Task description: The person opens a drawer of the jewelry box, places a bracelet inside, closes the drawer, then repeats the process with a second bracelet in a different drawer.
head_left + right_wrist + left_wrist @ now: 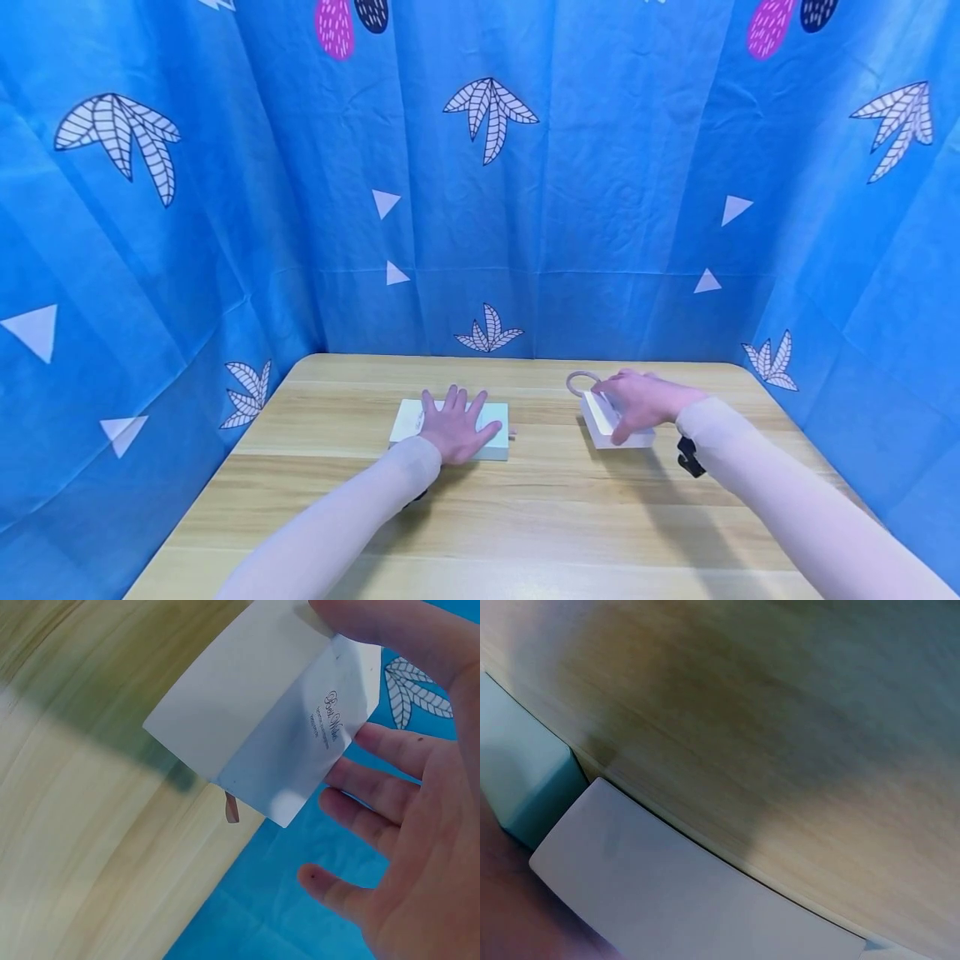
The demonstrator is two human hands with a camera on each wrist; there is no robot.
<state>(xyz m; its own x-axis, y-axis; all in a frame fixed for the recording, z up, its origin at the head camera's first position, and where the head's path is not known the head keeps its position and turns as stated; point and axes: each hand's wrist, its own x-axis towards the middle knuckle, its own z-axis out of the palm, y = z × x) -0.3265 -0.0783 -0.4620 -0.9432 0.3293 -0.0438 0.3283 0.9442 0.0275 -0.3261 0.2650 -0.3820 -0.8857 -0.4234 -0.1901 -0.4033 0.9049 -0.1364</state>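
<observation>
My left hand (456, 431) lies palm down with fingers spread across a low box, whose left part is white (406, 419) and right part mint green (495, 414). A small ribbon tab (512, 433) sticks out at its right end. The left wrist view catches the white surface (682, 877) beside the mint one (525, 750). To the right, my right hand (643, 400) holds a white box (247, 697) between thumb and fingertips, tilted. Dark script and a brown ribbon tab (232, 808) show on that box in the right wrist view.
Behind the right-hand box a thin pale loop (568, 383) arches at its far left corner. The wooden table (525, 533) has blue patterned curtains (600, 208) round its back and sides. A black strap piece (690, 457) hangs under the right wrist.
</observation>
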